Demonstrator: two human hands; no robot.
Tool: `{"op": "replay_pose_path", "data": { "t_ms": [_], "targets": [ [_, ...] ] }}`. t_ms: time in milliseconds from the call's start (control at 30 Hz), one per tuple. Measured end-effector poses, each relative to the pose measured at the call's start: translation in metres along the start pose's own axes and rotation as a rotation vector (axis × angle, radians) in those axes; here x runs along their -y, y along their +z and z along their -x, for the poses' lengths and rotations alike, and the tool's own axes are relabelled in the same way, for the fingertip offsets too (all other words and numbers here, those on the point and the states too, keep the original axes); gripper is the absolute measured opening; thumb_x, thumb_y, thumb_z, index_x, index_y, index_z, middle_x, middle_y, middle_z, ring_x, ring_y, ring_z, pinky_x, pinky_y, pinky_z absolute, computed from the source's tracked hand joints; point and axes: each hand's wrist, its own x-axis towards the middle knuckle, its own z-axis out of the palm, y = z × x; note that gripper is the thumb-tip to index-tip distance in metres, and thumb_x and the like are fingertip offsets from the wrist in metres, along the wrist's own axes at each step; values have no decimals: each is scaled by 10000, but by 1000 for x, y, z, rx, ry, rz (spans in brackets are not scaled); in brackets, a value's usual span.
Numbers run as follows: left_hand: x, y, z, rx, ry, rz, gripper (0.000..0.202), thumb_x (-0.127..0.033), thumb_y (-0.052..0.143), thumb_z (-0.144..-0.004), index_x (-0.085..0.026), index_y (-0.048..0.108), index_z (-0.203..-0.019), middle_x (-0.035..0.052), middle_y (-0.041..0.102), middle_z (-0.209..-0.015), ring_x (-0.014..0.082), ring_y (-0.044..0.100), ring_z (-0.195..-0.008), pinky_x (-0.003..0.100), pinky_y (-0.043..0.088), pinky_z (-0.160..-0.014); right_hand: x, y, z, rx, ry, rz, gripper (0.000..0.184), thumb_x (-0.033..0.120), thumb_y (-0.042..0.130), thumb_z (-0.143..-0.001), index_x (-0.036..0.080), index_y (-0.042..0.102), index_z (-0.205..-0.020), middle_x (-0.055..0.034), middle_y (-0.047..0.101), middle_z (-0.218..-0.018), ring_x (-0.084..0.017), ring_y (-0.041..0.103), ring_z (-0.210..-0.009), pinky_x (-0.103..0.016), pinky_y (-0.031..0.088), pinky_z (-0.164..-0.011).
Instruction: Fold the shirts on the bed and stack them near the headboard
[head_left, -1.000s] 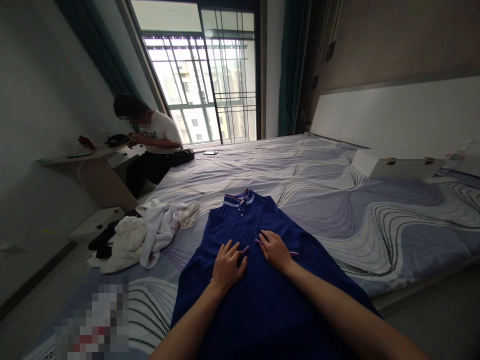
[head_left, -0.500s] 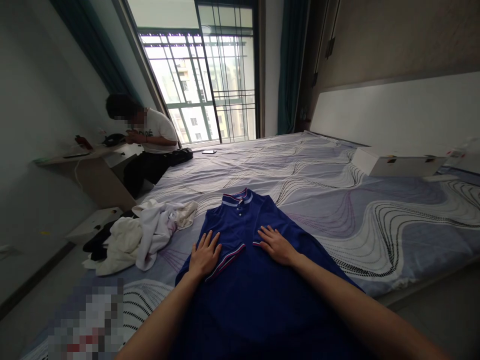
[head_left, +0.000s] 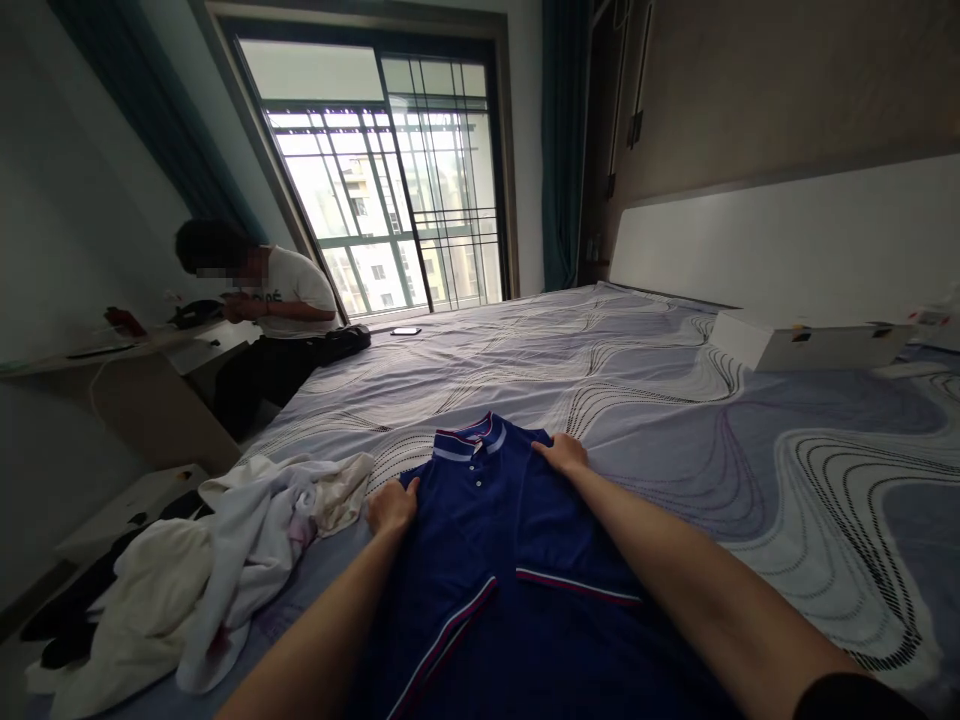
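A dark blue polo shirt (head_left: 480, 530) lies front up on the bed, its striped collar pointing away from me and both sleeves folded inward across the chest. My left hand (head_left: 393, 505) grips the shirt's left shoulder edge, thumb on top and fingers tucked under. At the opposite shoulder, my right hand (head_left: 562, 454) pinches the cloth in the same way. White and red trim runs along the sleeve cuffs. The lower part of the shirt falls into shadow between my forearms.
Crumpled white and cream clothes (head_left: 247, 540) lie to the left on the patterned bedsheet (head_left: 525, 350). A white box (head_left: 810, 338) rests at the right, and a phone (head_left: 406, 331) lies toward the window. Another person (head_left: 292, 290) sits by a desk (head_left: 150, 350) at the left.
Both hands have gone from lying flat on the folded sleeves to gripping the shirt's shoulders, farther up near the collar. The camera view has shifted.
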Motion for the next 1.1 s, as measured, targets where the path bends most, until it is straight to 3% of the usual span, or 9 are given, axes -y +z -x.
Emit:
{"op": "replay_pose_path", "data": {
  "t_ms": [100, 267, 433, 533, 633, 700, 800, 967, 1100],
  "targets": [
    [-11, 13, -24, -54, 94, 13, 401, -330, 373, -960, -111, 646, -1155, 183, 716, -1131, 284, 671, -1063, 360, 499, -869, -2, 16, -18, -71, -45, 7, 350, 429, 454, -1015, 162, 642, -1143, -152, 694, -1181, -246, 651, -1112, -308, 458, -905],
    [-27, 31, -66, -98, 189, 4, 431, -360, 344, -977, -107, 601, -1214, 199, 674, -1199, 299, 644, -1107, 382, 489, -908, -23, 29, -44, -137, -26, 54, 369, 377, 333, -1051, 136, 552, -1224, -180, 659, -1200, -268, 654, -1083, -346, 452, -902],
    [-37, 40, -61, -153, 185, -30, 587, -468, 336, -980, -61, 476, -1379, 263, 610, -1262, 368, 595, -1171, 492, 478, -938, -24, 34, -52, -184, 47, 95, 448, 438, 364, -1028, 94, 536, -1256, -223, 605, -1248, -311, 589, -1169, -381, 439, -947],
    [-29, 35, -30, -206, 287, -73, 667, -501, 311, -986, -91, 337, -1511, 277, 411, -1505, 397, 424, -1373, 551, 404, -1052, -27, 28, -42, -158, 29, 87, 637, 564, 400, -986, 70, 462, -1384, -222, 570, -1310, -318, 540, -1226, -382, 414, -1003],
    [1, 24, 10, -42, 481, -135, 597, -488, 305, -996, -233, 366, -1532, 152, 257, -1646, 357, 241, -1503, 549, 304, -1155, -41, 22, -17, -62, -123, 115, 896, 676, 460, -915, 79, 250, -1550, -223, 470, -1452, -328, 436, -1341, -406, 327, -1106],
    [31, 15, 35, 103, 525, -157, 562, -482, 296, -1001, -312, 362, -1533, 78, 232, -1667, 315, 192, -1530, 536, 247, -1194, -58, 18, 6, 24, -219, 153, 891, 678, 421, -930, 130, 177, -1590, -195, 358, -1565, -324, 310, -1442, -458, 215, -1177],
    [75, -1, 73, 183, 487, -170, 569, -467, 281, -999, -330, 311, -1550, 47, 233, -1667, 280, 184, -1535, 526, 211, -1212, -88, 8, 47, 126, -238, 192, 784, 640, 308, -981, 187, 158, -1603, -123, 213, -1654, -289, 145, -1522, -527, 76, -1213],
    [123, -21, 157, 61, 352, -178, 727, -504, 246, -955, -105, 269, -1562, 151, 337, -1615, 294, 270, -1506, 521, 242, -1202, -137, -16, 129, 103, -210, 216, 757, 605, 267, -994, 148, 200, -1593, -106, 211, -1656, -254, 137, -1531, -487, 83, -1231],
    [153, -37, 244, -136, 232, -187, 880, -587, 259, -881, 75, 386, -1446, 281, 471, -1487, 368, 400, -1416, 514, 346, -1139, -175, -26, 211, -60, -136, 233, 774, 607, 334, -964, 91, 317, -1540, -161, 323, -1606, -300, 236, -1499, -501, 153, -1218]
  ]
}}
